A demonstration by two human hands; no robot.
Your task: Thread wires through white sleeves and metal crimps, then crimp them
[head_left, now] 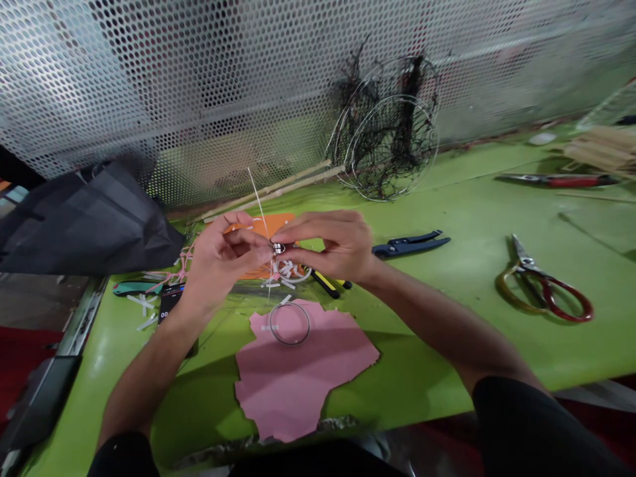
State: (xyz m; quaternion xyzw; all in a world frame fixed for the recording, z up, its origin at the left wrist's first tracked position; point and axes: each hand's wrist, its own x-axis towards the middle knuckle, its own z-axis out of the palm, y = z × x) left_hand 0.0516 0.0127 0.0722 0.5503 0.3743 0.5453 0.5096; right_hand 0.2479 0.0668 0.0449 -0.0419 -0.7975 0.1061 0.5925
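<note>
Above the green table, both hands meet at a small silver-and-black piece. My left hand pinches it from the left, thumb and forefinger closed. From the other side, the thumb and forefinger of my right hand are closed on it too. A thin white strip runs up and down through the pinch; which fingers grip it is hidden. Below lies a cut sheet of pink paper with a thin ring on it. Behind the hands sit an orange sheet and white strip offcuts.
Dark blue pliers, scissors and red-handled pliers lie to the right. Coiled wire with black netting leans on the perforated metal panel. At left are a black bag, a green-handled tool and a phone.
</note>
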